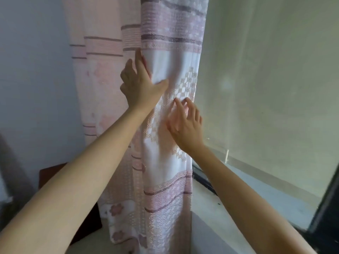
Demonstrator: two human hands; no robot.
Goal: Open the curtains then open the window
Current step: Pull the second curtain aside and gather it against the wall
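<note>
**Ana:** Head view has the curtain [165, 125] gathered into a thick hanging bundle at the left edge of the window [266, 79], against the wall [33, 70]. What would make this step go well?

**Ben:** Pack the folds flat into the corner so they stay clear of the glass. I'd judge the drawing-back nearly done; the pane to the right is already uncovered, with the sill [238, 208] below it bare.

**Ana:** And the hands?

**Ben:** The left hand [139, 85] is pressed on the bundle's left side, thumb spread out across the white panel, other fingers wrapped round a fold, so it has cloth in a loose hold. The right hand [185, 123] is lower, at the bundle's right side; its fingers are spread and half curled, tips on or just off the checked weave, gripping nothing that I can see.

**Ana:** The cloth itself?

**Ben:** Pink and white, with mauve woven bands, a stepped checker pattern, small flowers near the hem. It looks light and limp.
</note>
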